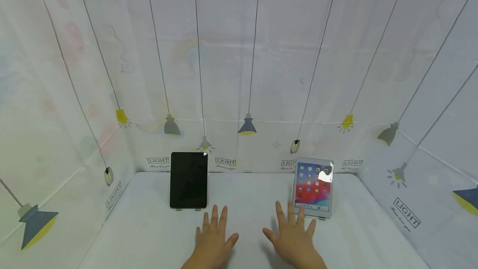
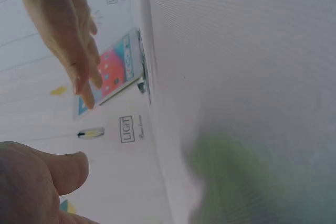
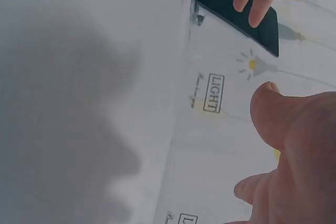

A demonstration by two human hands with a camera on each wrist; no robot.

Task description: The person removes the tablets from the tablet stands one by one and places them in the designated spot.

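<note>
Two tablets stand propped on small clear stands toward the back of the white surface. The black tablet [image 1: 188,180] at the left has a dark screen. At the right, the white tablet [image 1: 313,186] shows a lit home screen with app icons. My left hand [image 1: 212,242] is spread palm down in front of and a bit right of the black tablet, holding nothing. With fingers spread too, my right hand [image 1: 293,238] is before the white tablet, its fingertips overlapping the tablet's lower left edge in the head view. In the wrist views both hands hover above the surface, casting shadows.
A white cloth-covered table [image 1: 242,194] lies under the hands. Pale curtains [image 1: 231,74] printed with hanging lamps and the word LIGHT enclose its back and sides. Glare sits on the white tablet's upper right corner.
</note>
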